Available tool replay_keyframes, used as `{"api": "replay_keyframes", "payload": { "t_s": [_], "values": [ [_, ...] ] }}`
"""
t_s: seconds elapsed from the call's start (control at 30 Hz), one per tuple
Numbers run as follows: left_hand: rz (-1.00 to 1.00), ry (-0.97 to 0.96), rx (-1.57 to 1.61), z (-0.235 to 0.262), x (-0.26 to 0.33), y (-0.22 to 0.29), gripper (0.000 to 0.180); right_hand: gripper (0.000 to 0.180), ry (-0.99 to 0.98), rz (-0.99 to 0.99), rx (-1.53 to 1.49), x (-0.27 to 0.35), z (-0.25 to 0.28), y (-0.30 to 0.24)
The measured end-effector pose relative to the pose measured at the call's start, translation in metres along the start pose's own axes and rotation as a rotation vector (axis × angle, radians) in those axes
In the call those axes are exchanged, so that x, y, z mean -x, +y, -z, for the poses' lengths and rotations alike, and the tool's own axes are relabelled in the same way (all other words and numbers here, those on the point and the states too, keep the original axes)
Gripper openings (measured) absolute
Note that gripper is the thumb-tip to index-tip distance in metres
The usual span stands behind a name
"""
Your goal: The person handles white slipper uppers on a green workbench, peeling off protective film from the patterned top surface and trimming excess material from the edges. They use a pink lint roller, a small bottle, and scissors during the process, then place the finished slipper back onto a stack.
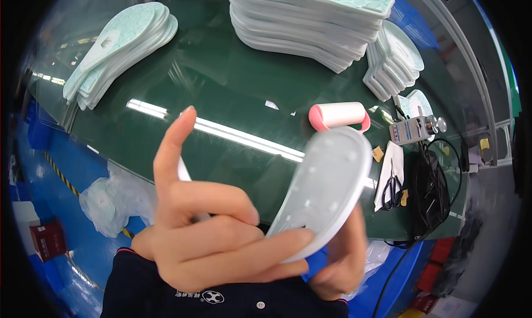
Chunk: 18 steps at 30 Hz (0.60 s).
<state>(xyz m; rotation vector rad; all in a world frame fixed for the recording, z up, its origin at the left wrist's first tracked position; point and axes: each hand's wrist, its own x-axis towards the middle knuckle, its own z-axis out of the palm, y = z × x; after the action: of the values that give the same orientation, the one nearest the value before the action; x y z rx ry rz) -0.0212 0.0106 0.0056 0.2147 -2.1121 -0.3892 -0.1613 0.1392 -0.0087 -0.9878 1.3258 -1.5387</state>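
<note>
In front of my chest I hold a curved white plastic panel (327, 179) tilted up, its rounded end pointing away and small pale bumps on its face. My left hand (216, 229) has its lower fingers curled against the panel's near end, while the index finger points up. A bit of white shows behind that index finger; I cannot tell if it belongs to the same panel. Partly hidden behind the panel, my right hand (346, 257) grips its right edge and is slightly blurred. A pink-and-white roller (341, 114) lies just beyond the panel.
The green tabletop (221, 85) carries a left stack of pale-green patterned panels (124, 41), a tall back stack (305, 27) and a smaller right stack (390, 63). Rightward are a bottle (410, 130), black scissors (393, 190) and a black pouch (429, 190) with a cable.
</note>
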Motion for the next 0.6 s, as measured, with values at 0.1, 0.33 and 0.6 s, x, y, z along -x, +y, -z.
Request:
{"api": "replay_keyframes", "payload": {
  "t_s": [0.1,0.33,0.6],
  "values": [
    [-0.023,0.003,0.047,-0.017,-0.007,0.003,0.040,0.092,-0.241,-0.211,-0.143,-0.002,-0.010,-0.002],
    [-0.013,-0.223,0.138,-0.025,0.001,-0.024,0.062,0.070,-0.067,-0.228,-0.397,-0.013,-0.018,0.025],
    [0.600,-0.131,0.670,-0.021,0.038,-0.043,0.088,0.052,0.176,0.196,-0.248,-0.013,0.000,0.020]
  ]
}}
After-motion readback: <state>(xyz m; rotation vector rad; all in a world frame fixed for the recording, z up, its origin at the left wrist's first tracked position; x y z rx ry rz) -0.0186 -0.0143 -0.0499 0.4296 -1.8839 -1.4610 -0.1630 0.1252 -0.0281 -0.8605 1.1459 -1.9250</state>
